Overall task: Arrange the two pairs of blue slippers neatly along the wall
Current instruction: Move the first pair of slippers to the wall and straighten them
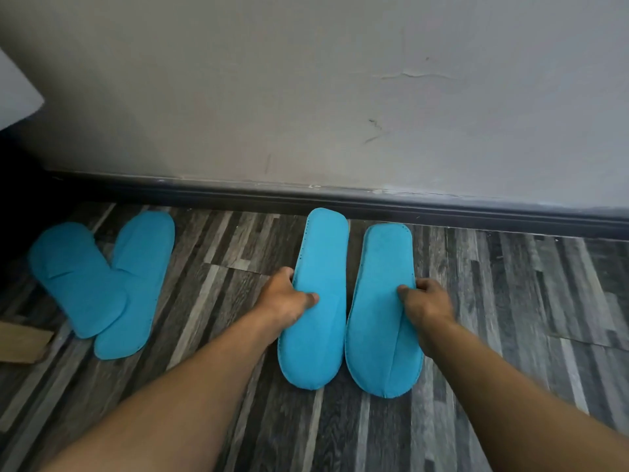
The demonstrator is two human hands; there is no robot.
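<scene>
Two blue slippers lie side by side on the striped floor, heels close to the dark skirting board. My left hand grips the left edge of the left slipper. My right hand grips the right edge of the right slipper. Their toe ends point toward me. Further left lies the second pair: one slipper is angled and overlaps the other slipper, forming a V shape.
A grey wall with cracks rises behind the skirting. A brown cardboard piece lies at the far left edge. A pale object juts in at the upper left. Wood-pattern flooring stretches right.
</scene>
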